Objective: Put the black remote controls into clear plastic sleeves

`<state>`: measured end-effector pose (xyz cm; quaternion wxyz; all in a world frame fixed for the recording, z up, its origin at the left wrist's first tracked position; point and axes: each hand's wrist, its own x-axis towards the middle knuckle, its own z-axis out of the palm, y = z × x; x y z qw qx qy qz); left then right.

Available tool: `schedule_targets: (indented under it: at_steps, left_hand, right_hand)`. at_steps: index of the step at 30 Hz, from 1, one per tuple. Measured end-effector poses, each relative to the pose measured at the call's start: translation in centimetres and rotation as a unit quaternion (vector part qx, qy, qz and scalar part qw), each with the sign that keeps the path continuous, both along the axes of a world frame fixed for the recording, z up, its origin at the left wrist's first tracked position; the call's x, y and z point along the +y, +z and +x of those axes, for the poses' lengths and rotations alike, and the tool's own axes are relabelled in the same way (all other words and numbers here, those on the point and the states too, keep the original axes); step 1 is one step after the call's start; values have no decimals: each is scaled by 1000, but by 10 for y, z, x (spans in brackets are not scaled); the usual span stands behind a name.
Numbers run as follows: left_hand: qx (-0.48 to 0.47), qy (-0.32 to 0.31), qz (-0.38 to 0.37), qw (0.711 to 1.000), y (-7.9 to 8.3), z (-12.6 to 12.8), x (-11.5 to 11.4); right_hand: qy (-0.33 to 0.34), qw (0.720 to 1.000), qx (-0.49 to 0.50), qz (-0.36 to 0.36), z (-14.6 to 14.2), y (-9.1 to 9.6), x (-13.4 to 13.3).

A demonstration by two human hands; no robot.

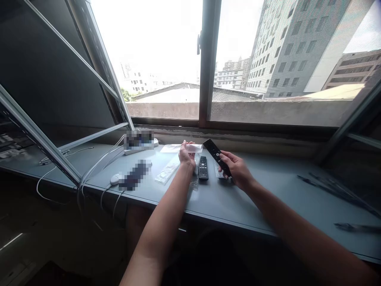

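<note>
My right hand [236, 169] is closed around a long black remote control [214, 154], held tilted above the grey table [268, 190] with its top end pointing up and left. My left hand [186, 155] pinches a clear plastic bag [182, 148], which it holds flat just above the table. Between my hands a second, shorter black remote [203, 168] lies on the table. Another clear plastic bag [167, 172] lies to the left of it.
A white power strip [139, 143] and white cables [98, 163] sit at the back left, with a white mouse [114, 179] near the table's front edge. Dark thin objects [336, 188] lie at the right. A window frame [208, 63] rises behind the table.
</note>
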<state>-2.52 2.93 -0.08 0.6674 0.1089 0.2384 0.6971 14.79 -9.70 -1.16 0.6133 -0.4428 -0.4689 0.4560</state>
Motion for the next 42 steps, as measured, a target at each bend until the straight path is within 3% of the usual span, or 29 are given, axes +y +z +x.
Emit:
schedule_targets:
  at_steps: [7,15,23,32,34,39,42]
  left_hand:
    - [-14,10,-4,1000,0,0,1]
    - [-46,6,13,999,-1,-3,3]
    - [5,-140,102,985,1,13,-7]
    - [100,-248,192,944,-5,22,-19]
    - [87,-234,184,951,-5,23,-17]
    - [-7,-118,121,986,1,17,-7]
    - [-46,-107,83,990,5,11,-5]
  right_hand:
    - [15,1000,-16,-8,-3,-1,-1]
    - [-11,1000,-6,-3,1,0,0]
    - [13,998,-55,-30,-4,4,-5]
    - [45,999,-9,3,-7,-2,-1]
    - [51,999,-5,-2,-7,-3,0]
    - [99,994,-30,-46,-5,-3,-1]
    - [149,984,-66,-75,-5,-3,-3]
